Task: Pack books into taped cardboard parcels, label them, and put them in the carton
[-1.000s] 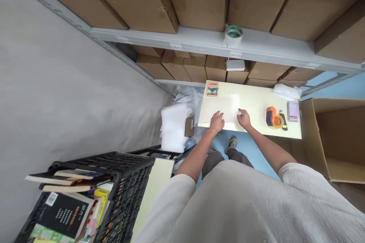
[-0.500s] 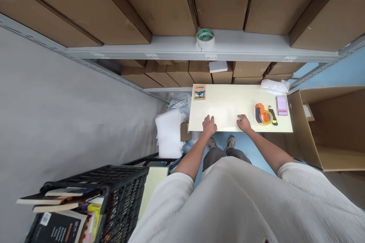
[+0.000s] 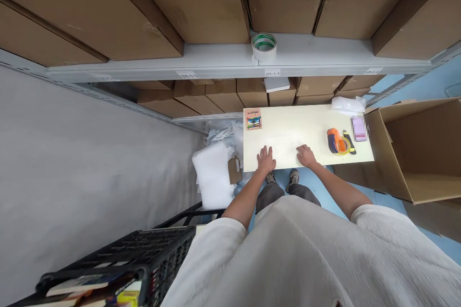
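Note:
My left hand [image 3: 266,159] rests near the front edge of the pale tabletop [image 3: 284,122], fingers spread and lying flat. To its right, my right hand [image 3: 306,155] lies on the same surface with its fingers loosely bent and pointing left; I see nothing held in it. Between the hands the surface looks slightly whiter and shiny; whether a thin clear sheet lies there I cannot tell. A small book with a tree picture [image 3: 253,119] is at the back left corner. Right of my right hand lie an orange tape dispenser [image 3: 335,140] and a black and yellow box cutter [image 3: 349,142].
A pink-purple item [image 3: 359,128] and white plastic wrap [image 3: 347,104] lie at the table's right end. An open cardboard box [image 3: 425,148] stands beyond. White foam sheets [image 3: 213,175] and a black crate of books [image 3: 144,261] are at left. A tape roll [image 3: 264,48] sits on the shelf ahead.
The camera view has turned a little, so the table and shelf appear slightly shifted and the crate sits lower in view. Both hands stay on the table in nearly the same places.

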The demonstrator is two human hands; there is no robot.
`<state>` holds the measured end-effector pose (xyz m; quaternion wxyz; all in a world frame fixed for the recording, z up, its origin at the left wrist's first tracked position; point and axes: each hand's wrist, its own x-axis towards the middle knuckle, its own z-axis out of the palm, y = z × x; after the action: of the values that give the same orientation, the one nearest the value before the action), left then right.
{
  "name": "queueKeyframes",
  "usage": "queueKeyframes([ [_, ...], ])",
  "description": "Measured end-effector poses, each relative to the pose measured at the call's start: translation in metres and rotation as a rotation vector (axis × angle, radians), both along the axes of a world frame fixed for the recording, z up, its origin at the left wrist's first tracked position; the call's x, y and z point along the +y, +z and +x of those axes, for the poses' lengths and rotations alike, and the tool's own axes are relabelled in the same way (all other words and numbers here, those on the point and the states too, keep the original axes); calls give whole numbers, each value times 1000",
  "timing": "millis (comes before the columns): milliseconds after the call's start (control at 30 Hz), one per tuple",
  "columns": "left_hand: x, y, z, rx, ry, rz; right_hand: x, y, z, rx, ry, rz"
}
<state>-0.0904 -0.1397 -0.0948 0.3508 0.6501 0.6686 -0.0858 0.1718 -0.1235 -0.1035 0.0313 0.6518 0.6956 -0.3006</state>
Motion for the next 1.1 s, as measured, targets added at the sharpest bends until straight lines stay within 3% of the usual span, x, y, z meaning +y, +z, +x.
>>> queueKeyframes([
  [267, 16, -2, -31, -109, -149, 4, -4, 9, -16, -26, -141, -92],
  [433, 21, -5, -48, -178, -205, 45, 2, 12, -31, -82, -208, -45],
  [633, 32, -5, -74, -199, -77, 140, 53, 6, -96, 139, -292, 7],
  [867, 77, -8, -97, -221, 62, 180, 129, -2, -188, 434, -490, -93],
  [1100, 95, -17, -94, -195, 32, 65, 148, -1, -216, 563, -565, -165],
])
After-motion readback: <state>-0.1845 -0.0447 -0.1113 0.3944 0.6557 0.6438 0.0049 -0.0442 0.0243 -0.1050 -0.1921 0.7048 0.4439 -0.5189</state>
